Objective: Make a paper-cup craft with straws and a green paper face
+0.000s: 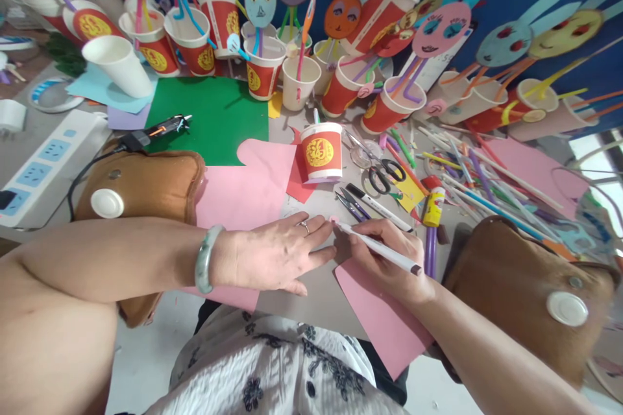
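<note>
My left hand point(277, 254) lies flat on the table, fingers stretched out, pressing on something small and pink at its fingertips. A ring sits on one finger and a jade bangle point(206, 259) circles the wrist. My right hand point(389, 259) is closed on a white pen point(377, 246), whose tip meets that small pink piece point(334, 220) beside the left fingertips. A sheet of pink paper point(384, 321) lies under the right hand. Another pink sheet point(248, 191) lies beyond the left hand. A red paper cup point(320, 152) stands upside down just behind both hands.
Scissors point(382, 172), a glue stick point(433, 204), pens and many coloured straws point(487, 188) lie to the right. Several red and white cup figures with paper faces line the back. Green paper point(214, 117), a glue gun point(168, 125) and a power strip point(43, 162) sit left. Brown pads point(146, 185) flank me.
</note>
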Demonstrator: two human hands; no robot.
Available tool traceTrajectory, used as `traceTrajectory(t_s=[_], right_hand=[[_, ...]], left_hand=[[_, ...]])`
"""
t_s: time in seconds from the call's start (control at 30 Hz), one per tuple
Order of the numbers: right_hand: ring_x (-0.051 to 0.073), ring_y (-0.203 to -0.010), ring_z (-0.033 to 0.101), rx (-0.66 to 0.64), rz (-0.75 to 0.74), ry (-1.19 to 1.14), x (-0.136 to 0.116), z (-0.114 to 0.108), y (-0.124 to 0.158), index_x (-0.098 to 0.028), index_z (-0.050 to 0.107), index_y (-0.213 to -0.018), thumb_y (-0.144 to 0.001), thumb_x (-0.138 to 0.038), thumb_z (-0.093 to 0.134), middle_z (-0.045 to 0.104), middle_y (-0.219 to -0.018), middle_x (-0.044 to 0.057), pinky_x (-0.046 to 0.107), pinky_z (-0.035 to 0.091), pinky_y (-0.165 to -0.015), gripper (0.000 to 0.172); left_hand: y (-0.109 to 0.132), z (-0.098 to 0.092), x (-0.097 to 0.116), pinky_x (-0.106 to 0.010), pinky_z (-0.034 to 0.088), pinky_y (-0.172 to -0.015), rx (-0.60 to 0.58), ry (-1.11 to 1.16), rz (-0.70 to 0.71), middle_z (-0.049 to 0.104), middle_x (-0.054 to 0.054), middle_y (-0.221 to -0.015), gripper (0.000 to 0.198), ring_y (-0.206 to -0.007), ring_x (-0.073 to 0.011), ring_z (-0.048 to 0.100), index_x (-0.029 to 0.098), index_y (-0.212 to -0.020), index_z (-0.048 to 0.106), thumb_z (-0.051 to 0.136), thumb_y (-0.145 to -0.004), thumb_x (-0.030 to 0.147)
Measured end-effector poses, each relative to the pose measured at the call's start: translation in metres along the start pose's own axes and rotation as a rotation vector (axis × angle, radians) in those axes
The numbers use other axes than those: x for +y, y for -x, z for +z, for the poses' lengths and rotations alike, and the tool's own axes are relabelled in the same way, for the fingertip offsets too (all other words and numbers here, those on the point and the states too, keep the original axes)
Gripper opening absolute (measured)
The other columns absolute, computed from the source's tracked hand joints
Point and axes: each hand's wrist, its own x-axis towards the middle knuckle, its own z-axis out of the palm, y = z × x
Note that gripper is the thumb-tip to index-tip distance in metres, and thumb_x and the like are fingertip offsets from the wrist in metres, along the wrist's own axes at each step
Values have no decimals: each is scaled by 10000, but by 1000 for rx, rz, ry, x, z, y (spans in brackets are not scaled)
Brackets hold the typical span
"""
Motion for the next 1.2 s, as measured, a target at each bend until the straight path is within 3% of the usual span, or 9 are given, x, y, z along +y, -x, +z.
traceTrajectory(t_s=[0.47, 0.93, 1.2], right_hand=[[96, -441, 608, 26, -12, 15, 1, 3, 1, -198, 613, -819, -890, -230, 631, 677, -594, -16, 187, 464, -438, 79], [108, -469, 626, -34, 20, -7, 0, 1, 2, -205, 611, -795, -868, -222, 608, 688, -606, -12, 197, 469, -461, 74], [96, -448, 613, 11, -16, 3, 1, 0, 2, -205, 605, -818, -877, -215, 629, 675, -598, -25, 188, 457, -442, 65]], left_hand=[[0, 1, 0, -439, 375, -1114, -10, 2, -8, 477, -234, -1503, 770, -1339, -346, 490, 128, -1399, 508, 701, -835, 615], [1, 2, 0, -446, 366, -1126, -7, -23, 9, 475, -247, -1496, 784, -1356, -355, 469, 109, -1393, 505, 688, -838, 632], [0, 1, 0, -438, 371, -1117, -25, -26, -2, 462, -229, -1519, 793, -1345, -341, 483, 137, -1416, 488, 687, -835, 640]])
